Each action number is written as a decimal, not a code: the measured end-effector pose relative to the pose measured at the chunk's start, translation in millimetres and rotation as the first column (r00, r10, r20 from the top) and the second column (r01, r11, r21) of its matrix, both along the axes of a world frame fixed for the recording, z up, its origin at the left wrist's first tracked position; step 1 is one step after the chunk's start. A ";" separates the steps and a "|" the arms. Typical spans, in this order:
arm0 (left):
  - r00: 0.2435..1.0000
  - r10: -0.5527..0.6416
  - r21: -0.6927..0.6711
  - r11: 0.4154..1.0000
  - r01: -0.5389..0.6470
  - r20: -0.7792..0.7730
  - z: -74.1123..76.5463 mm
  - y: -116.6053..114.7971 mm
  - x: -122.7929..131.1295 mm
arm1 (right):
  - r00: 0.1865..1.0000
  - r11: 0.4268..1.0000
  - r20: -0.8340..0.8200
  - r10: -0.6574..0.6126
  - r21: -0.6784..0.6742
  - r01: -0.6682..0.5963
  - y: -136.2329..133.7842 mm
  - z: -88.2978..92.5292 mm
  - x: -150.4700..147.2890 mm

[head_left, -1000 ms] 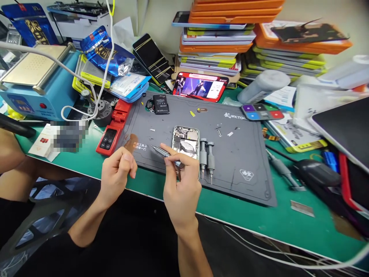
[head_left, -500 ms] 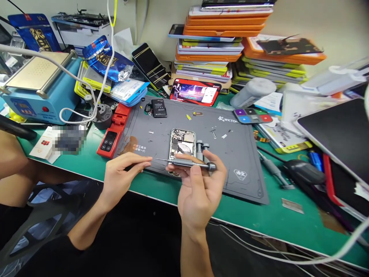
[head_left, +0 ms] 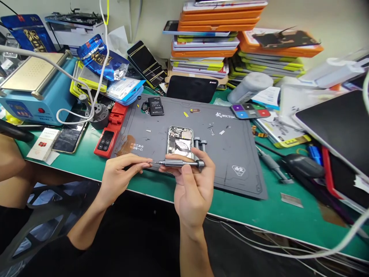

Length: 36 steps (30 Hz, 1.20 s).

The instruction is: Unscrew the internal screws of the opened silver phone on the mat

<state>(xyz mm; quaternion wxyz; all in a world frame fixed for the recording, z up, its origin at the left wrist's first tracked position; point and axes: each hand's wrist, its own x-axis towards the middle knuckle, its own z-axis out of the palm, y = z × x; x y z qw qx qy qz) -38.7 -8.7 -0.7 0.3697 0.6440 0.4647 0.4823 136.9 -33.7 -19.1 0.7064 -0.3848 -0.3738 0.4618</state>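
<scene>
In my right hand [head_left: 191,188] lies a slim grey screwdriver [head_left: 173,163], held level by the fingers with its thin shaft pointing left. My left hand [head_left: 119,177] is closed in a pinch right at the screwdriver's tip; whatever is between those fingertips is too small to make out. Just behind the screwdriver, an opened phone [head_left: 184,134] with bare inner parts lies on the grey work mat [head_left: 225,154]. Its lower end is hidden by my right fingers. Two more grey screwdrivers [head_left: 197,142] lie right of the phone, partly covered by the hand.
On the mat are a black battery [head_left: 156,106] and several tiny parts. A dark-screened phone [head_left: 191,88] leans at the back before stacked boxes [head_left: 207,50]. Left stand a red device [head_left: 107,138] and a blue heating plate [head_left: 43,100]; a person's arm [head_left: 11,165] shows at far left.
My right hand has moved left with the screwdriver, bringing its tip to my left fingertips. The back phone's lit screen has gone dark. The view has shifted slightly.
</scene>
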 end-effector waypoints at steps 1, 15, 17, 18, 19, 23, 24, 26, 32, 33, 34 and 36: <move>1.000 0.000 -0.003 1.000 0.000 0.003 0.2 0.1 -0.1 | 1.000 1.000 -0.003 0.006 0.008 -0.006 0.1 0.0 0.3; 1.000 -0.015 -0.001 1.000 0.015 -0.006 3.1 -0.5 -0.9 | 1.000 0.998 -0.011 0.028 0.060 -0.028 0.7 -0.1 1.9; 1.000 -0.013 0.004 1.000 0.013 -0.012 3.1 -0.4 -1.0 | 0.999 0.998 -0.016 0.039 0.059 -0.038 0.6 1.2 1.9; 1.000 -0.013 0.005 1.000 0.013 -0.015 3.0 -0.3 -1.1 | 0.999 0.997 -0.020 0.043 0.057 -0.042 0.5 2.0 1.8; 1.000 -0.012 0.004 1.000 0.012 -0.020 2.8 -0.4 -1.2 | 0.998 0.997 -0.026 0.049 0.055 -0.047 0.4 2.8 1.8; 0.999 -0.001 0.016 1.000 0.002 -0.046 2.0 -0.7 -1.7 | 0.997 0.997 -0.042 0.067 0.044 -0.065 -0.4 5.2 1.8; 0.999 0.002 0.024 1.000 -0.001 -0.054 2.0 -0.7 -1.8 | 0.997 0.997 -0.039 0.070 0.039 -0.069 -0.7 5.3 1.8; 0.998 0.004 0.037 0.999 -0.001 -0.068 2.1 -0.5 -2.0 | 0.997 0.997 -0.036 0.072 0.025 -0.071 -0.9 5.0 1.8; 0.996 -0.016 0.030 0.999 0.018 -0.083 1.9 2.0 -2.5 | 0.991 0.993 -0.070 0.117 0.029 -0.115 0.2 4.8 2.0; 0.997 -0.018 0.028 0.999 0.020 -0.082 2.0 2.2 -2.5 | 0.990 0.992 -0.073 0.123 0.031 -0.121 0.5 5.0 2.3; 0.997 -0.020 0.026 0.999 0.022 -0.080 2.2 2.3 -2.5 | 0.989 0.992 -0.072 0.128 0.031 -0.126 0.7 5.3 2.6; 0.997 -0.019 0.023 1.000 0.021 -0.075 2.8 2.1 -2.5 | 0.990 0.991 -0.057 0.130 0.029 -0.128 1.2 5.3 3.0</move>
